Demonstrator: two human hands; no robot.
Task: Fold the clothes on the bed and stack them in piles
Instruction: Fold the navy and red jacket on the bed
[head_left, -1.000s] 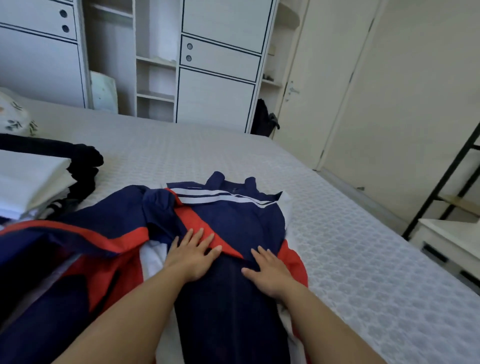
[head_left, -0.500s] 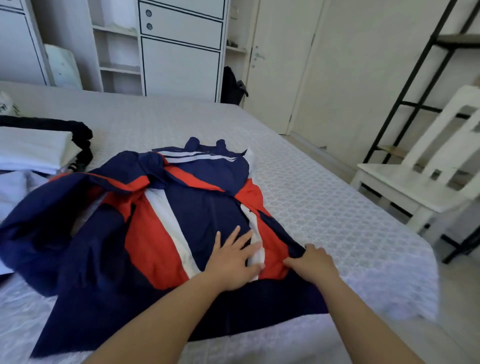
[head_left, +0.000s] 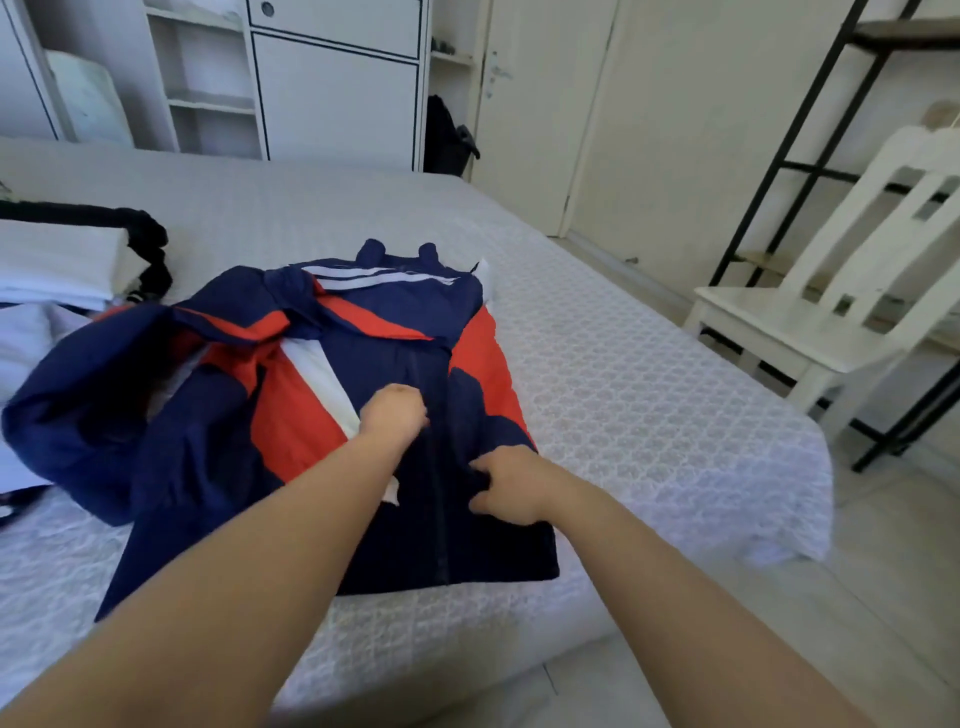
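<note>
Zip-front track jacket (head_left: 395, 332): navy blue with red panels, white panels and white stripes. Quilted bed cover (head_left: 623, 395): white, lattice pattern. Folded cloth stack (head_left: 57, 265): white. Slatted wooden chair (head_left: 831, 312): cream.

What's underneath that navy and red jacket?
The jacket lies on the white patterned bedspread, its left part over pale clothes. Anything else beneath stays hidden.

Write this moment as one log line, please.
stage: folding | item: navy, red and white zip jacket flat on white bed | left hand: pinching jacket front | right hand: gripping jacket fabric | folded pile: white clothes far left
</note>
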